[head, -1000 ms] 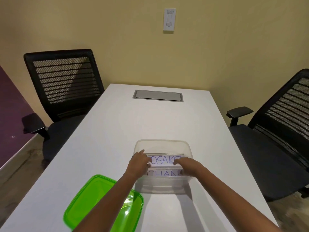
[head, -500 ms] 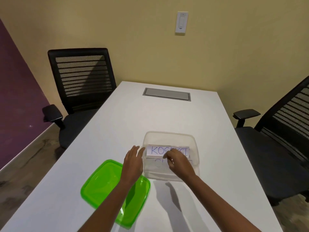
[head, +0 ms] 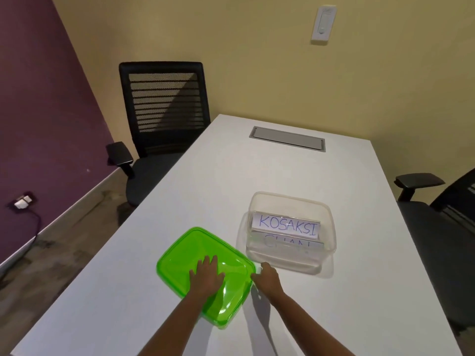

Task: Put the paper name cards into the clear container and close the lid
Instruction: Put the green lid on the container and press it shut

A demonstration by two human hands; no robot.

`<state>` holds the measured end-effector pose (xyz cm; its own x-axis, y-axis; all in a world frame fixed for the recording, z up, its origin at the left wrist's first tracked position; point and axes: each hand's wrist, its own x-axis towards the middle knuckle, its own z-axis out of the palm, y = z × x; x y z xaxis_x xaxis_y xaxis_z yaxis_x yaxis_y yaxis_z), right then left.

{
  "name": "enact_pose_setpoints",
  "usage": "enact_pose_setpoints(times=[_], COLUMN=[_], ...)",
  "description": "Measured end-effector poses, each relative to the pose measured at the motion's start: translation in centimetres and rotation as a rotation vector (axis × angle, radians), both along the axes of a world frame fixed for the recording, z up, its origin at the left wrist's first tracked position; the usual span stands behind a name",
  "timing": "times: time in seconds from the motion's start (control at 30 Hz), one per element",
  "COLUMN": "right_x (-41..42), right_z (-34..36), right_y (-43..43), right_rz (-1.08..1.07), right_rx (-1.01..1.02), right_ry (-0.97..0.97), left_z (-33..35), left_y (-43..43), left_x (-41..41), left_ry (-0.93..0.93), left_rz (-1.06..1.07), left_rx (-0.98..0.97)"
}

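The clear container (head: 331,227) stands open on the white table (head: 205,181). Two paper name cards stand inside it: a card reading KOSAKSI (head: 286,225) at the back and a second card (head: 288,244) in front, blurred by the wall. The green lid (head: 185,255) lies flat on the table to the container's left. My left hand (head: 207,277) rests palm down on the lid with fingers spread. My right hand (head: 267,277) touches the lid's right edge, fingers curled at the rim; whether it grips the rim I cannot tell.
A grey cable hatch (head: 287,138) is set into the table's far end. One black mesh chair (head: 162,116) stands at the left side, another black chair (head: 442,214) at the right. A purple wall (head: 38,111) with a plugged outlet runs on the left.
Both hands left the container and the cards and moved back left onto the green lid. The view swung to the left.
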<state>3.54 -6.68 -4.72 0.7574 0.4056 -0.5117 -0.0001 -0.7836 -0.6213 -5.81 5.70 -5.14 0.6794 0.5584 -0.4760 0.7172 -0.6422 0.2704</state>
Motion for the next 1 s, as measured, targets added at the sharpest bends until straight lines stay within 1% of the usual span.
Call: enact_pose_setpoints(times=[0.23, 0.43, 0.57, 0.7, 0.83, 0.9, 1.0], right_x=[0.4, 0.5, 0.3, 0.5, 0.4, 0.3, 0.0], right_z=[-1.9, -2.2, -0.8, 1.2, 4.2, 5.7, 7.8], right_y=[1.5, 2.5, 2.9, 3.8, 5.1, 5.7, 6.5], right_rz=[-0.227, -0.246, -0.33, -0.364, -0.345, -0.314, -0.277], right_rx=[0.085, 0.065, 0.15, 0.262, 0.388, 0.443, 0.555], right_ry=[0.134, 0.169, 0.276, 0.355, 0.45, 0.491, 0.545], left_z=[-0.8, -0.8, -0.5, 0.3, 2.1, 3.2, 5.1], left_y=[0.0, -0.1, -0.6, -0.8, -1.3, -1.6, -1.0], left_x=[-0.5, -1.1, -1.4, -1.0, -0.1, 0.4, 0.9], left_ry=[0.087, 0.108, 0.109, 0.021, -0.058, -0.12, -0.279], left_rz=[-0.076, -0.129, -0.145, -0.119, -0.174, -0.128, -0.035], left_rx=[-0.084, -0.145, -0.124, -0.107, -0.003, 0.046, 0.105])
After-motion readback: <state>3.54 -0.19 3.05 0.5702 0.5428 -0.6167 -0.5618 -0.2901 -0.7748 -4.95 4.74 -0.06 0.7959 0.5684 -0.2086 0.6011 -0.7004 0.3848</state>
